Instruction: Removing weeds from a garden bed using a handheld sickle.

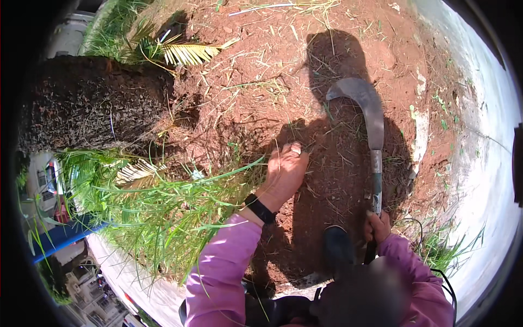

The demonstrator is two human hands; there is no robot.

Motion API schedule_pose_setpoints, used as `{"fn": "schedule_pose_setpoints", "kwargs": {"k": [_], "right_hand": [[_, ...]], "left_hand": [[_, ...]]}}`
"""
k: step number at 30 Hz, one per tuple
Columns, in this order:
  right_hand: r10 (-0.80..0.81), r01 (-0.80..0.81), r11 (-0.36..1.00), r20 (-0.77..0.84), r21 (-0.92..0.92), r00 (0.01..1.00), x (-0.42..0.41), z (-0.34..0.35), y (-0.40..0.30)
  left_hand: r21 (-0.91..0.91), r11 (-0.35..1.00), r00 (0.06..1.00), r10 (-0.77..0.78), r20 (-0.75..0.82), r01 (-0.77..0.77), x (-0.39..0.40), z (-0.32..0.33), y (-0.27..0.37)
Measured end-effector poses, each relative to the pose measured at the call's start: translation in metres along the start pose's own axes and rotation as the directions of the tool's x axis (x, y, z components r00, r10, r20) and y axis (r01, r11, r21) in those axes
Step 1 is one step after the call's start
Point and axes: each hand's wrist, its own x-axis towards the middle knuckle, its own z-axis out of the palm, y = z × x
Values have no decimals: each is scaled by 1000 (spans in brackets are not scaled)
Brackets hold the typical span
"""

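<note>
My right hand [378, 227] is closed around the handle of a sickle [374, 118], whose hooked metal blade points away from me over the shaded red soil. My left hand [288, 165], with a dark band at the wrist, is low over the soil with its fingers curled. Whether it pinches any stalks cannot be told, as the fingertips are hidden. Long green grass [179, 212] stands beside my left forearm, and some blades reach the hand. Cut dry grass [261, 88] lies scattered on the soil.
A thick rough trunk [94, 102] stands at the left. A yellowed palm frond [190, 53] lies beyond it. Pale paving [486, 143] borders the soil at the right, with a grass tuft [439, 249] near my right arm. My dark shoe [338, 245] is close to the sickle handle.
</note>
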Motion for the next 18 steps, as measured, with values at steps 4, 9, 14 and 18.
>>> {"fn": "schedule_pose_setpoints", "kwargs": {"k": [4,9,14,18], "right_hand": [[41,-47,991,44,128,998,4,-3,8],[25,-21,988,26,-156,999,-5,-2,1],[-37,54,974,82,-221,996,4,17,-23],[-123,129,990,88,-62,989,45,51,-55]], "left_hand": [[319,940,974,174,-146,-120,83,10,-47],[414,904,989,-53,-139,107,121,2,-97],[360,907,954,-119,-275,217,133,-11,-116],[359,901,969,-210,-128,242,133,-8,-130]]}}
